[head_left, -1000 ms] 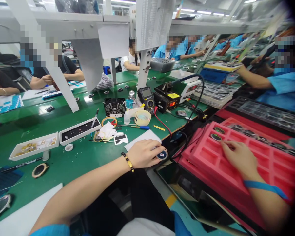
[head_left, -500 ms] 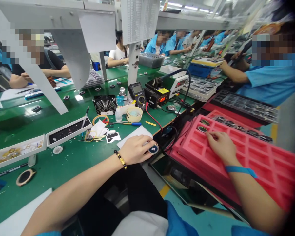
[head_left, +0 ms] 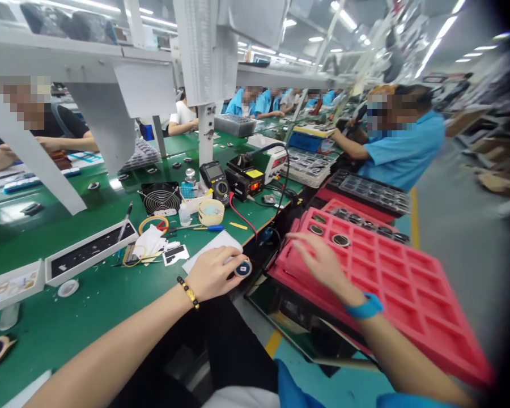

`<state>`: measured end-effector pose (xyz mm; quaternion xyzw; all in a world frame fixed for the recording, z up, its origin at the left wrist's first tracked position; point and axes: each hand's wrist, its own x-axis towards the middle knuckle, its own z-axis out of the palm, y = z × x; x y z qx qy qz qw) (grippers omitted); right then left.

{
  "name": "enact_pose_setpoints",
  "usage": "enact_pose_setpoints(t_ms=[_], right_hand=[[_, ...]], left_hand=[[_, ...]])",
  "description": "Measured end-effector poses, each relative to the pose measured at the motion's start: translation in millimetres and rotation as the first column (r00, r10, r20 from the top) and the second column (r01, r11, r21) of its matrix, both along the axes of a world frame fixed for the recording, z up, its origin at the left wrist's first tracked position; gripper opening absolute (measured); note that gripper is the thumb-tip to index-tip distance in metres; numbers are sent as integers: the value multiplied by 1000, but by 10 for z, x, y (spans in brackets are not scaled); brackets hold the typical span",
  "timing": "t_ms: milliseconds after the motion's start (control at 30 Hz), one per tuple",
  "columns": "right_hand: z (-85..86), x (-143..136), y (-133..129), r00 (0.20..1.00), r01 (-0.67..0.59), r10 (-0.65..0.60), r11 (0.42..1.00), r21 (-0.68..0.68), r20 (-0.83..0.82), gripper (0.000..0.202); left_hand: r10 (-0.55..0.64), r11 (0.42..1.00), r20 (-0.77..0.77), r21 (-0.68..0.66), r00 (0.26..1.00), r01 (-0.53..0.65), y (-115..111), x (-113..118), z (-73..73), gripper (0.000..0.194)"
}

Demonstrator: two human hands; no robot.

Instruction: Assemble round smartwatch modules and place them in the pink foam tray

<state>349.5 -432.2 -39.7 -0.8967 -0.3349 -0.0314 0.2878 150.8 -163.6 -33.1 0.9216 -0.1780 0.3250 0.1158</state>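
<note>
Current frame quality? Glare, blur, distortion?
Head view: pale glare patches on the green bench, far left; head view: right hand soft, likely motion blur, left hand crisper; head view: ceiling lights blown white; head view: red tray looks stretched lower right, frame's right edge dark.

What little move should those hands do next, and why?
I'd probably bring the right hand over to the round piece in the left hand. The right hand looks empty, with its fingers loosely spread over the red tray, while the left hand grips the piece near the green table's edge.
</note>
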Motion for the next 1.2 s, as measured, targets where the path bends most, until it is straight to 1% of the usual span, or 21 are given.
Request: enact_pose_setpoints(t_ms=[33,67,100,167,233,267,400,567,633,700,767,900,967,1200], right_hand=[[35,-204,125,981,-130,127,992,-6,-149,56],[60,-393,245,936,-236,228,972,5,-266,59],[75,-554,350,891,-293,291,955,49,-347,61],[77,-763,498,816,-318,343,939,135,-465,63],[50,-828,557,776,-282,344,939,196,-528,65],[30,-822,562,770,-255,332,943,215,-545,65],[-34,-746,540,801,-142,247,963,229,-545,62],[-61,-778,593,849,-128,228,964,233,-476,55],[-72,-787,613,873,-97,193,969,227,-447,53],[-89,-779,611,878,-63,160,973,221,-451,53],[-107,-768,593,852,-61,173,971,233,-494,56],[-114,-772,556,759,-114,282,945,307,-586,62],[-95,-784,553,731,-122,313,934,335,-606,64],[-11,-806,549,725,-127,324,930,344,-608,65]], left_hand=[[7,1000,7,3,1000,-7,-1,0,2,27],[14,1000,14,6,1000,-14,-1,0,4,27],[18,1000,20,9,1000,-18,-2,-1,7,27],[17,1000,24,14,1000,-18,-3,-3,10,26],[13,1000,24,17,1000,-14,-7,-5,10,26],[11,1000,25,17,1000,-11,-11,-6,9,27],[-11,1000,35,24,999,11,-28,-5,6,25],[-32,999,50,40,998,30,-29,-2,-2,26],[-35,999,61,42,998,32,-22,-3,-5,27],[-33,999,65,39,997,31,-15,-4,-5,28],[-32,999,62,36,998,30,-13,-5,-2,28],[-39,999,52,28,998,38,-15,1,6,27],[-30,999,57,24,998,29,-17,3,10,27],[-27,999,43,30,999,26,-23,-3,25,26]])
